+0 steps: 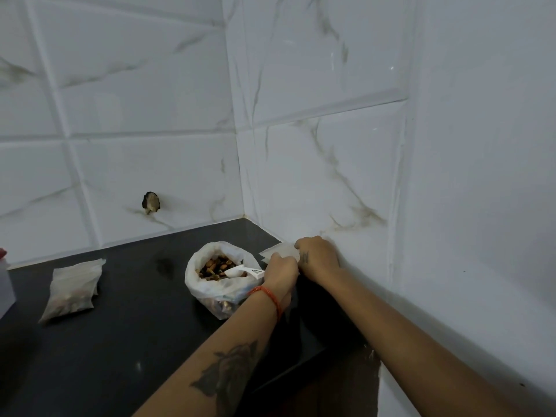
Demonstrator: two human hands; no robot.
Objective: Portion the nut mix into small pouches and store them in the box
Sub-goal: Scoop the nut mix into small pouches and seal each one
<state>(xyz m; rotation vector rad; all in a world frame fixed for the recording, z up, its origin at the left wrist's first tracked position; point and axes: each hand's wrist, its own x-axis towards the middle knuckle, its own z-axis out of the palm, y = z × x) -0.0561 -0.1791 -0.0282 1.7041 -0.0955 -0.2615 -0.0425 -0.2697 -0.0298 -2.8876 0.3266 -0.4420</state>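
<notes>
While both hands, left hand (281, 267) and right hand (317, 254), pinch one empty pouch (278, 251) at far right, one open nut bag (218, 275) with one scoop (243, 271) sits beside them, two filled pouches (73, 288) lying stacked far left.

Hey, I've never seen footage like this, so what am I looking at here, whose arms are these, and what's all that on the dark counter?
This is one picture from a camera worn on a person's head, looking down at their own bare arms. No machine is involved. On the dark counter stands an open white bag of nut mix with a white scoop lying in it. To the left lie filled pouches. Near the tiled corner, the left hand and right hand both handle an empty pouch; their fingers are mostly hidden, so the exact hold is unclear.
</notes>
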